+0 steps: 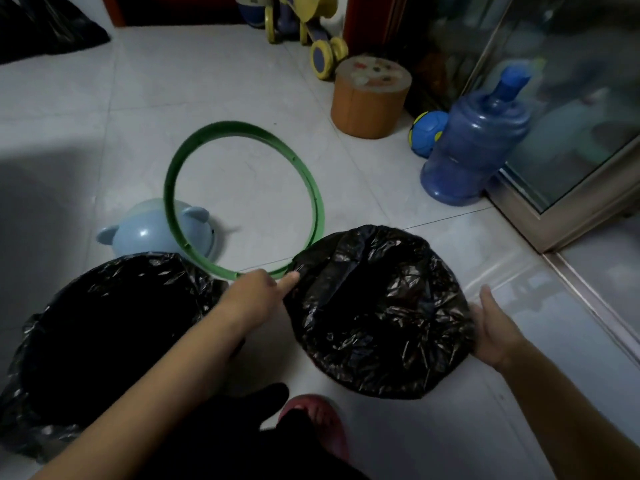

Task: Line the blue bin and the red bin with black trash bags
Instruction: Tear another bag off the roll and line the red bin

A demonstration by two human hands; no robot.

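Note:
Two bins stand on the floor, each covered by a black trash bag, so neither bin's colour shows. The bag on the right bin (377, 313) is stretched over the rim and crinkled. My left hand (263, 289) reaches across and pinches this bag at its left edge, index finger pointing along the rim. My right hand (491, 327) holds the bag's right side, thumb up, fingers tucked out of sight under the plastic. The bag on the left bin (110, 327) gapes open below my left forearm.
A green plastic ring (242, 195) leans on a pale blue eared lid (156, 230) behind the bins. A blue water jug (474, 140), an orange stool (370, 98), a ball (426, 133), a toy scooter (311, 32) and a glass door frame (554, 209) stand right. My slippered foot (318, 427) is below.

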